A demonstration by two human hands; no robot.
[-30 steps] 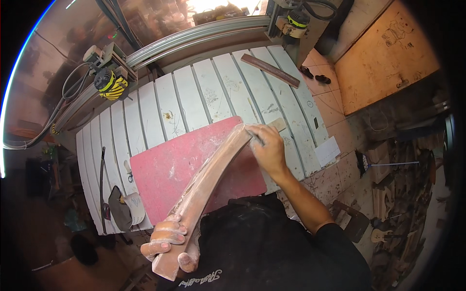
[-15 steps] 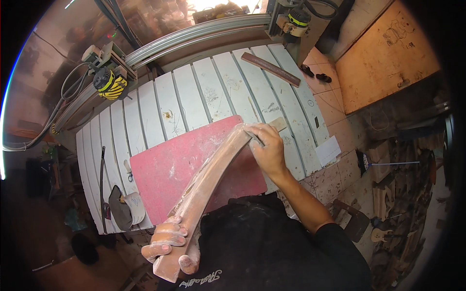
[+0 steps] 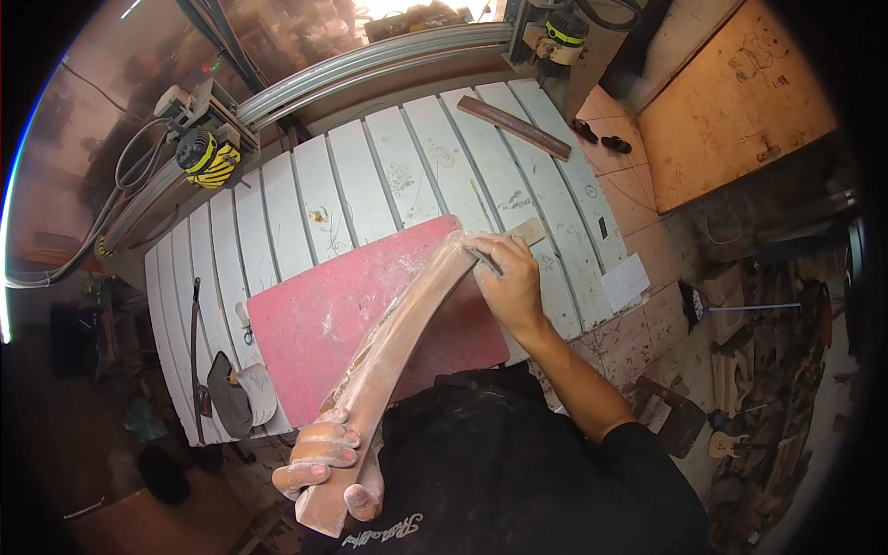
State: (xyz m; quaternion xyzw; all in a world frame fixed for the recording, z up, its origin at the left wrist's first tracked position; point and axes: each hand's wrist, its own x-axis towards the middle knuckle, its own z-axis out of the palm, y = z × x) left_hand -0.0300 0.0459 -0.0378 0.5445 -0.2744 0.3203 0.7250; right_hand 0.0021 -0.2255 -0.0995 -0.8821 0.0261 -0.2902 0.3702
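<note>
A white slatted table (image 3: 317, 176) carries a flat, dust-marked pink rectangular panel (image 3: 296, 319). A long dark-brown bar (image 3: 514, 129) lies toward the table's far right, a white paper sheet (image 3: 625, 283) at its right edge, a thin dark curved strip (image 3: 195, 356) at its left.

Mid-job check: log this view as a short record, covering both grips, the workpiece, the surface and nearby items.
Left grip: closed around the near end of the wood
Right grip: at the wood's far end, holding a small grey piece
Wood: long, curved, dusty; slants across the mat, contact unclear
Mat: red, on the slatted table
Nearby: brown bar on table, far right
</note>
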